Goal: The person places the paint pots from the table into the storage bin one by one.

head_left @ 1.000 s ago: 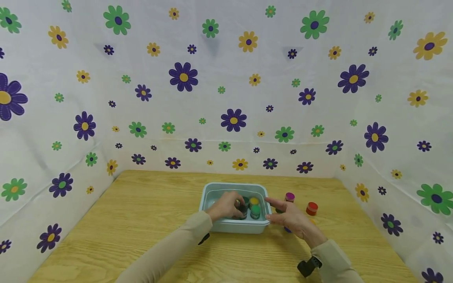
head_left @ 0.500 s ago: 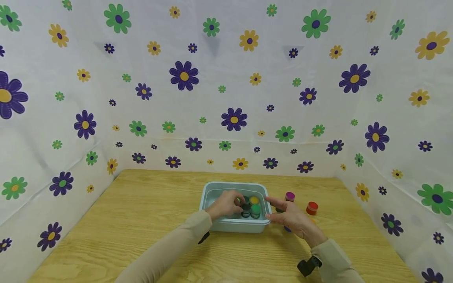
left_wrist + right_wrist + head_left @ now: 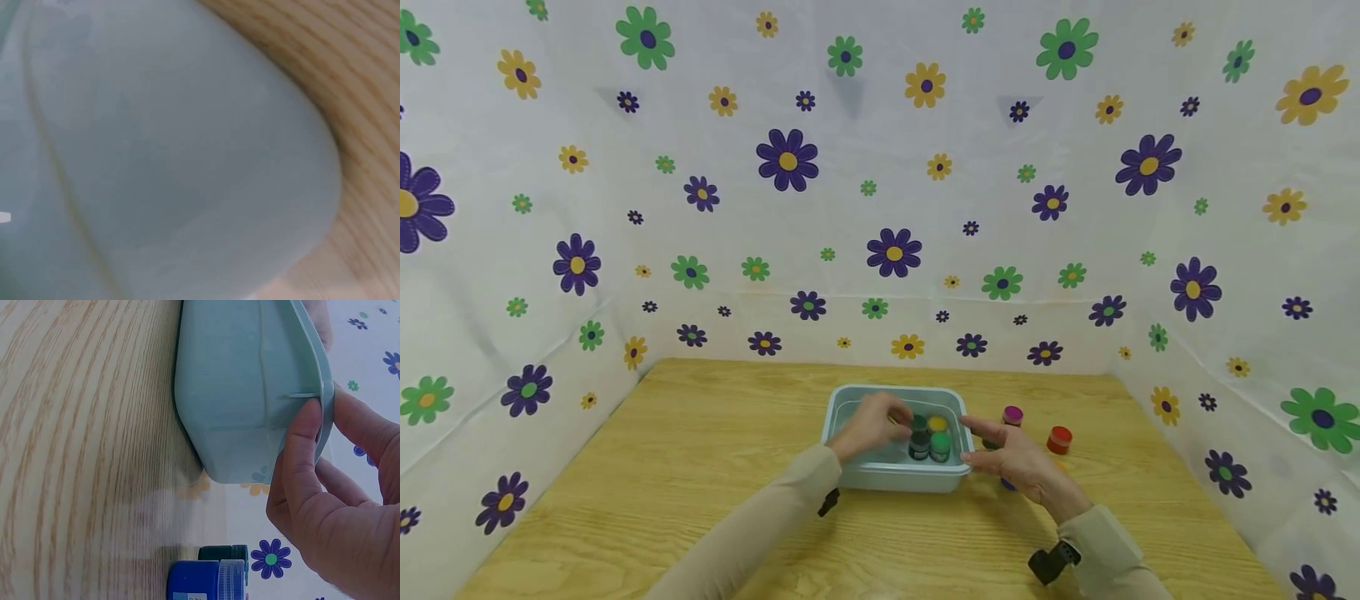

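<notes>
A pale blue plastic container (image 3: 895, 479) holds several small jars at its right end: a black-lidded jar (image 3: 919, 445), a green jar (image 3: 940, 447), a yellow-lidded jar (image 3: 937, 424) and a dark green one (image 3: 918, 423). Just left of these jars, my left hand (image 3: 871, 427) is over the container, fingers bent and fingertips apart from the thumb; its underside is hidden. My right hand (image 3: 1026, 467) pinches the container's right rim, and the right wrist view shows fingers of this hand (image 3: 337, 512) on both sides of the rim (image 3: 326, 381). The left wrist view shows only the container's side (image 3: 206, 144) and wood.
Right of the container, a magenta-lidded jar (image 3: 1012, 415) and a red jar (image 3: 1060, 440) stand on the wooden table (image 3: 737, 417). A blue jar (image 3: 195, 580) and a dark green jar (image 3: 223, 552) are below the right hand in the right wrist view. Flower-patterned cloth surrounds the table.
My left hand has come off the black-lidded jar and shifted a little left and up, uncovering that jar. My right hand has stayed at the rim.
</notes>
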The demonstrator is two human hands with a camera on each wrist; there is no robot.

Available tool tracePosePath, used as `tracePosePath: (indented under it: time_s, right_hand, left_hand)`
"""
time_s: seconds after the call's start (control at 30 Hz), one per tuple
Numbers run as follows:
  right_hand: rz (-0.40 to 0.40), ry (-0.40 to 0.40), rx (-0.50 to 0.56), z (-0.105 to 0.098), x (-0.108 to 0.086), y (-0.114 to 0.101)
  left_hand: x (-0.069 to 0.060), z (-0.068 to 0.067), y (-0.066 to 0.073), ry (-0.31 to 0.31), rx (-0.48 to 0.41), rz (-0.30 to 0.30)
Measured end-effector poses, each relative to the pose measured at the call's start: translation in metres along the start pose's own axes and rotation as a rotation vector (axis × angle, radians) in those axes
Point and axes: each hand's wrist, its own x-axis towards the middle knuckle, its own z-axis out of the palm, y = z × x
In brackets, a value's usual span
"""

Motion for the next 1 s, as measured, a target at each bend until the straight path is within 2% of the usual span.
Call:
tracePosePath:
  time_s: [0.13,0.23,0.4,0.6,0.8,1.0]
  right_hand:
    - [-0.001,0.004,0.001,0.001,0.000,0.000]
    - [0.000,0.010,-0.008,0.001,-0.001,0.000]
    - [0.003,0.023,-0.015,0.001,-0.003,0.001]
    - [-0.017,0.031,-0.037,0.000,-0.003,0.002]
    - [-0.055,0.002,-0.015,-0.007,-0.002,0.004]
    - [-0.041,0.043,-0.019,-0.012,-0.002,0.000]
  left_hand:
    - [-0.003,-0.006,0.001,0.024,-0.085,0.017]
    - [-0.007,-0.011,0.002,0.043,-0.115,0.019]
    - [-0.015,-0.018,-0.001,0.075,-0.109,0.025]
    - [-0.024,-0.029,-0.006,0.168,-0.073,0.052]
    - [-0.037,-0.043,-0.010,0.226,-0.052,0.017]
    - [-0.049,-0.054,-0.021,0.263,-0.138,-0.030]
